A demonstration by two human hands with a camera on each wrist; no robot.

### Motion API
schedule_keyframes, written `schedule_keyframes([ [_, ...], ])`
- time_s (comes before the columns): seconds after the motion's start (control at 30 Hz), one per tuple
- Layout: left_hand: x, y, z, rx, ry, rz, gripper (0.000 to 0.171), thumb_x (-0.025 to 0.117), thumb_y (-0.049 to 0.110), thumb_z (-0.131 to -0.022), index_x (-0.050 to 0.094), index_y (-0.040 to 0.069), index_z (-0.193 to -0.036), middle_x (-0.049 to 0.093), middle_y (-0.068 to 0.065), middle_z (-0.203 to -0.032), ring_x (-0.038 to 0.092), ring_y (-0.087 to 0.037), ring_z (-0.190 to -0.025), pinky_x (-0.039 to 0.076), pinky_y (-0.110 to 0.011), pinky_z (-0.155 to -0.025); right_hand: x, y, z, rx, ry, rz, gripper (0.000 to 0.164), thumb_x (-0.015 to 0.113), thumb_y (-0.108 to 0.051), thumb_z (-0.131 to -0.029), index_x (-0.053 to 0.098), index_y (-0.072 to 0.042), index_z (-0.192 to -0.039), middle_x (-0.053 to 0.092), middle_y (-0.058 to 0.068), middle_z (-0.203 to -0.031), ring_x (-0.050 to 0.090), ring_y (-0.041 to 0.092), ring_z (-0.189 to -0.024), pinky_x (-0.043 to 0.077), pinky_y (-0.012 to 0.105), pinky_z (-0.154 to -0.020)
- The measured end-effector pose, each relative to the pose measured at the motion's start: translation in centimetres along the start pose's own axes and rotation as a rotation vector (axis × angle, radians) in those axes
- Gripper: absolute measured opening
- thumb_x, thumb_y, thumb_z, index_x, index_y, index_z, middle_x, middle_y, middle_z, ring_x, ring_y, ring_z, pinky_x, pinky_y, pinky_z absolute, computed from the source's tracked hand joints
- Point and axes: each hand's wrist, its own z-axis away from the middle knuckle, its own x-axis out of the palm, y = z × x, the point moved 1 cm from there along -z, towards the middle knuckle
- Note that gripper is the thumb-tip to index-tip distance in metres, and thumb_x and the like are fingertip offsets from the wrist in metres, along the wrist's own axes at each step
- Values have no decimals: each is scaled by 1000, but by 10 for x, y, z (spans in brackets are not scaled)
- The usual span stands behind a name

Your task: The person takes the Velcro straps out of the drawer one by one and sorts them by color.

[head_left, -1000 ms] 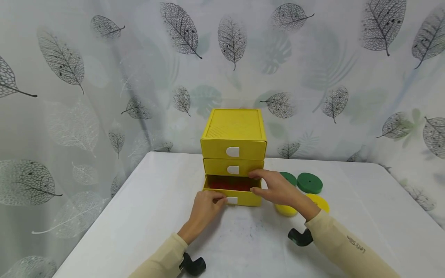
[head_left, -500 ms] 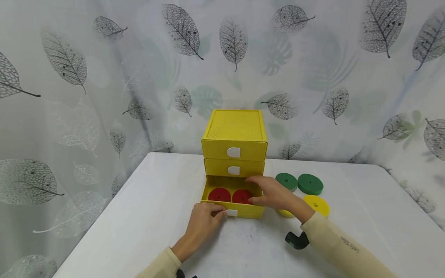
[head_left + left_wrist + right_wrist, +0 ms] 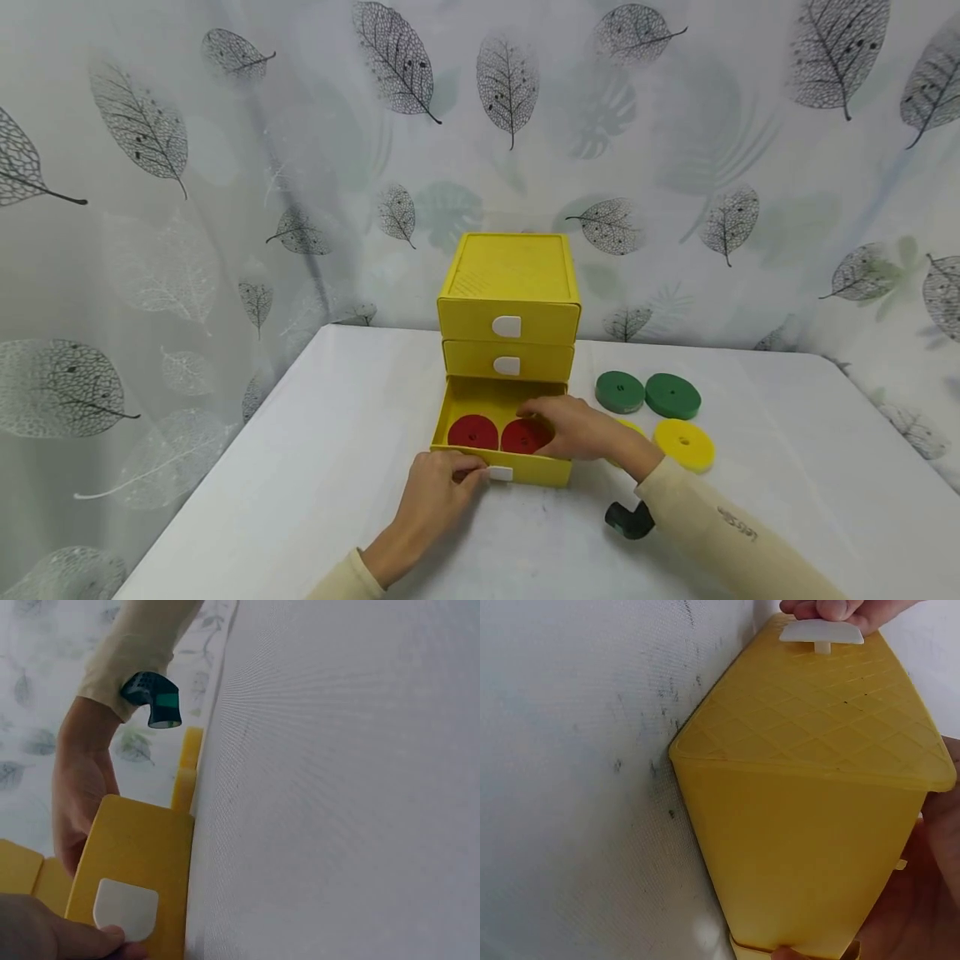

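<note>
My left hand (image 3: 438, 492) pinches the white handle (image 3: 126, 909) of the pulled-out bottom drawer (image 3: 536, 469) of a yellow drawer unit (image 3: 510, 271). Inside, two red discs with small centre holes lie side by side: the left red disc (image 3: 472, 432) and the right red disc (image 3: 521, 437). Over the right one is my right hand (image 3: 581, 429), fingers toward its far edge and thumb toward its near edge, spread about it. In the right wrist view the yellow drawer wall hides most of my right hand (image 3: 915, 900).
To the right of the unit lie two green discs (image 3: 620, 391) and two yellow discs (image 3: 684, 444), one partly hidden behind my right wrist. A black device (image 3: 628, 519) is on the right sleeve. A leaf-print curtain (image 3: 315, 167) hangs behind the white table (image 3: 765, 467).
My left hand has drawn the bottom drawer out toward me, uncovering the red discs. My right hand has moved from the drawer's right side to over the right red disc.
</note>
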Motion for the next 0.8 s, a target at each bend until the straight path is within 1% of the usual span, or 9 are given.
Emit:
schedule_keyframes([
  [0.07,0,1,1,-4,-2,2,5,84,5,-87,84,9,-89,76,5,-82,65,-4,-76,58,-30,-72,0,-1,0,8,-15,-8,55,89,-20,-85,66,-2,-132,68,4,-118,60,22,-104,54,42,-94],
  [0.2,-1,2,3,-2,-6,14,6,84,4,-87,84,9,-90,76,5,-82,64,-3,-74,57,-28,-70,0,-2,1,8,-29,-8,52,89,-20,-85,68,-4,-129,68,2,-113,60,21,-101,55,41,-91],
  [0.43,-3,5,8,29,24,10,6,85,5,-86,84,11,-86,74,8,-78,63,-2,-72,57,-28,-67,3,-6,3,0,-15,50,51,90,-22,-83,70,-6,-127,69,-2,-110,60,18,-99,54,42,-88],
  [0.67,-5,8,13,-7,2,21,5,85,6,-87,84,10,-88,75,7,-80,63,-1,-73,57,-27,-69,8,-5,5,-14,11,80,52,91,-26,-81,72,-9,-127,70,-3,-110,61,16,-99,53,43,-89],
  [0.8,-5,10,17,-8,-5,26,5,86,6,-86,84,10,-89,75,8,-80,64,-1,-74,58,-28,-70,10,-4,7,-23,32,100,54,92,-32,-80,72,-10,-126,71,-3,-112,60,17,-100,50,47,-89],
])
